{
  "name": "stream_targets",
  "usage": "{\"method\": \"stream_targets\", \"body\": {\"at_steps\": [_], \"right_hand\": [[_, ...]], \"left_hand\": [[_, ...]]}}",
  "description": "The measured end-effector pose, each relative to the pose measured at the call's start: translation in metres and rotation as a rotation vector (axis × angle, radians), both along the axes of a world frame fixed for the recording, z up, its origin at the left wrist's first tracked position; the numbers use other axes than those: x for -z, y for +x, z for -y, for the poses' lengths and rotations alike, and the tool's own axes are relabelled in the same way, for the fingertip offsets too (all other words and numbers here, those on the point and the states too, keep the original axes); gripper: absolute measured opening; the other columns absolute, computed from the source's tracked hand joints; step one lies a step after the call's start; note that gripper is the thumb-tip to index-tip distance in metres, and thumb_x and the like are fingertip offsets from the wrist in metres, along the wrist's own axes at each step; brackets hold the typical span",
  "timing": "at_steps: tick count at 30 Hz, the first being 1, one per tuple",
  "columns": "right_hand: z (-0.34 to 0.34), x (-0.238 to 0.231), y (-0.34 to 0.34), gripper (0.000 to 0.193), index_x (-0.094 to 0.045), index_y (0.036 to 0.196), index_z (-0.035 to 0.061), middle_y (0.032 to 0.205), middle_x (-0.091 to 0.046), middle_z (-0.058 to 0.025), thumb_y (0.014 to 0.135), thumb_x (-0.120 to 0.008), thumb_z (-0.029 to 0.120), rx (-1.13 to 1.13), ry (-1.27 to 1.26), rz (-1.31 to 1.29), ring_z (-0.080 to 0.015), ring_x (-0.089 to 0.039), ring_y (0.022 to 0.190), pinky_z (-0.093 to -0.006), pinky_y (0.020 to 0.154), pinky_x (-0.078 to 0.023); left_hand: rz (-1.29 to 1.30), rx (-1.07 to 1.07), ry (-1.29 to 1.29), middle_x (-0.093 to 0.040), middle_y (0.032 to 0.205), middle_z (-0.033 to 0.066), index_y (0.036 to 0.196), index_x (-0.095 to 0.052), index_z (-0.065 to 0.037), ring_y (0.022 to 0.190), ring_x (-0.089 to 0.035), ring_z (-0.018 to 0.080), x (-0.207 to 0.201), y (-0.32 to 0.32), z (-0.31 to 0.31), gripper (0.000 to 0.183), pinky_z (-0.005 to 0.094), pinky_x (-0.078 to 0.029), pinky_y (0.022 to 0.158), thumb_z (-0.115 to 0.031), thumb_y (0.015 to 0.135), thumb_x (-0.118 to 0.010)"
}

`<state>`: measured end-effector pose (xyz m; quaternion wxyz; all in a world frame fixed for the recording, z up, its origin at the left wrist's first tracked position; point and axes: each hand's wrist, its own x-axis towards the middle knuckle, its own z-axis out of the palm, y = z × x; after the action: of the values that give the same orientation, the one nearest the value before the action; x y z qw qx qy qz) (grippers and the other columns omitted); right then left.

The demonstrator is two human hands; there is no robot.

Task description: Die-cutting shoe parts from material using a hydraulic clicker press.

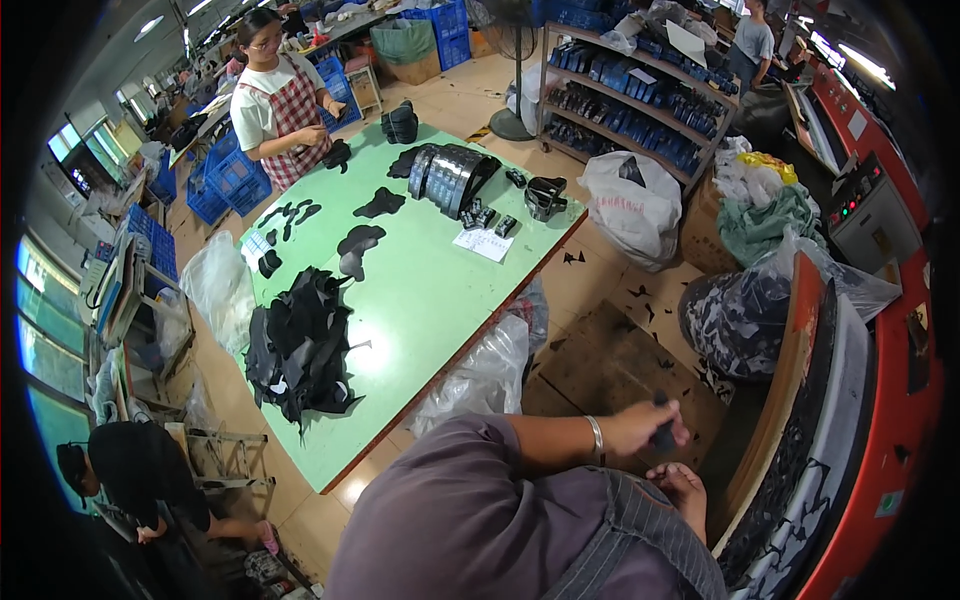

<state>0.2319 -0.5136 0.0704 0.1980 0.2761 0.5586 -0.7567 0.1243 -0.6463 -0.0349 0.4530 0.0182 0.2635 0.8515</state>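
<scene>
— Black item, small: where was it?
— In the left hand (640, 428), fingers closed around it, right of the green table (420, 300); kind unclear.
— Right hand (680, 485)?
— Just below, half hidden; grip indeterminable.

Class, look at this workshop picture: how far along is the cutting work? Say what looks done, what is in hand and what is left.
Done: a pile of cut black pieces lies on the green table, and the sheet on the red machine shows cut-out gaps. In hand: one hand grips a small dark object; the other hand is beside it. Left: scraps litter the floor.
</scene>
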Motion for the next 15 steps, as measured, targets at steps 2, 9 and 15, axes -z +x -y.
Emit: {"method": "stream_targets", "body": {"at_steps": [2,9,15], "right_hand": [[-0.018,0.001,0.005,0.020,-0.063,0.095,0.0015,0.091,-0.067,-0.0101,0.093,-0.060,0.021,-0.029,0.150,-0.032,-0.0177,-0.064,0.077,-0.0302,0.071,-0.051],[-0.134,-0.010,0.054,0.019,-0.061,0.096,0.0045,0.080,-0.062,-0.0020,0.097,-0.056,0.023,0.316,0.725,-0.205,-0.0071,-0.055,0.066,-0.0207,0.058,-0.043],[-0.238,-0.003,0.108,0.017,-0.058,0.099,0.0006,0.071,-0.056,-0.0018,0.097,-0.054,0.017,0.368,0.885,-0.232,-0.0104,-0.052,0.059,-0.0245,0.052,-0.041]], "left_hand": [[0.132,-0.171,-0.017,-0.066,0.090,0.0150,0.102,-0.055,0.001,0.091,-0.064,0.0255,0.009,-0.019,0.026,0.046,0.0380,-0.052,0.081,-0.045,0.100,-0.046],[0.646,-1.005,-0.098,-0.058,0.078,0.0066,0.096,-0.053,-0.010,0.076,-0.060,0.0225,0.130,-0.074,0.188,0.007,0.0456,-0.051,0.072,-0.015,0.096,-0.047],[0.339,-1.333,-0.112,-0.046,0.133,0.0113,0.142,-0.036,-0.015,0.119,-0.049,0.0323,0.031,-0.109,0.287,0.042,0.0540,-0.043,0.099,-0.024,0.102,-0.042]]}}
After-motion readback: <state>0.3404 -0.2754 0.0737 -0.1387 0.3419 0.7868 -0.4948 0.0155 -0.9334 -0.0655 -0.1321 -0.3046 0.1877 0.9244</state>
